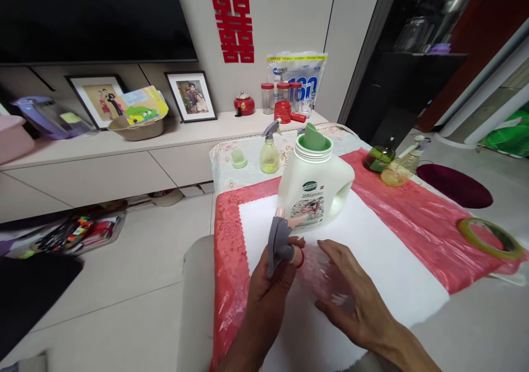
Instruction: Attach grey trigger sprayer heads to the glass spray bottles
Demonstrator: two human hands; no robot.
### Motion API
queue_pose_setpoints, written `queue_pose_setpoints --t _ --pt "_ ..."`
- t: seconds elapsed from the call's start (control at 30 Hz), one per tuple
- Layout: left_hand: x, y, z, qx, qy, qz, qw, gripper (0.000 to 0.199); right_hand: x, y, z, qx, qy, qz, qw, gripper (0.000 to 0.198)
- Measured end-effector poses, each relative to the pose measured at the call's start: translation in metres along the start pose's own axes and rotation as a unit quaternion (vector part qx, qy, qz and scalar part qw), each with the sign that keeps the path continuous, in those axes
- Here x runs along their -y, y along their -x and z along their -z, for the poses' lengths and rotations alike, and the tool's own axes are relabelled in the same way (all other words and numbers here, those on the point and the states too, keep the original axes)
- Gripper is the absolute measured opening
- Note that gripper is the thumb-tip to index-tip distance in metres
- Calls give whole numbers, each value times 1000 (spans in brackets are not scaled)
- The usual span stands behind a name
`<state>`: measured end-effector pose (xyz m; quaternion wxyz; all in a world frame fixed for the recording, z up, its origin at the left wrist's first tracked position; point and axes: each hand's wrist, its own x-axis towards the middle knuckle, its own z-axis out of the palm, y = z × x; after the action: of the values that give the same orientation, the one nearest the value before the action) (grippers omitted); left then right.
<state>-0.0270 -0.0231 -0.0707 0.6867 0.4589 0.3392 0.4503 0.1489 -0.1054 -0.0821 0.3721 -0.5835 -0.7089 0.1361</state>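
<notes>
A living room: a long low cabinet along the wall with framed photos, jars and a red paper cutting above, and in front of it a table (413, 217) covered by a red plastic sheet with a white sheet on top.

The big white jug (313, 187) stands on the white sheet, its mouth open with a green funnel (313, 136) sitting in it. Behind the jug, on the far end of the table, are a small yellow-green spray bottle (269, 154) and a little green cap (238, 158); off to the right of the jug lie two more bottles, tipped over, and a roll of tape.

Just in front of the jug, the left hand (268, 284) has its fingers closed around a grey spray head (278, 242), held upright at the neck of a clear bottle (326, 278). The right hand (351, 295) rests on that bottle, fingers spread and loosely curved over it; the bottle is blurred, so I can't tell how firm the hold is.

By the look of it, the jug is set up for pouring and the spray head is at the clear bottle's neck, though whether it is seated there or off I can't make out.
</notes>
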Motion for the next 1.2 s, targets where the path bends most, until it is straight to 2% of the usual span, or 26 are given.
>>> queue_pose_setpoints --t 0.1,0.2,0.37,0.53,0.6,0.77,0.83,0.9,0.97,1.03,1.2 --pt "1 -1 0 11 -41 7 999 31 -10 5 -10 -9 -18 2 1000 76" --pt "3 -1 -3 20 -35 1 999 33 -13 8 -13 -14 8 2 1000 77" --pt "3 2 -12 31 -70 -57 995 31 -11 10 -15 -23 25 -18 999 87" --pt "-6 0 -21 77 -124 -104 984 38 -12 14 -21 -50 -23 -37 998 84" --pt "-7 0 -26 72 -113 -98 986 39 -13 15 -21 -60 -36 -40 997 81" --pt "-1 1 -34 13 8 -22 1000 36 -12 15 -18 -55 -75 -74 993 77" --pt "-2 2 -35 38 -11 -22 999 28 -12 15 -15 -41 -78 -78 993 69" --pt "-6 4 -35 97 -47 -41 993 22 -12 16 -13 -29 -70 -88 993 62" --pt "-9 4 -37 152 -72 -54 984 23 -12 18 -12 -29 -75 -103 991 61" --pt "-8 4 -39 169 -92 -71 979 26 -12 20 -11 -36 -102 -107 988 61" --pt "2 1 -45 97 -129 -148 976 25 -16 23 -13 -43 -127 -110 985 66"
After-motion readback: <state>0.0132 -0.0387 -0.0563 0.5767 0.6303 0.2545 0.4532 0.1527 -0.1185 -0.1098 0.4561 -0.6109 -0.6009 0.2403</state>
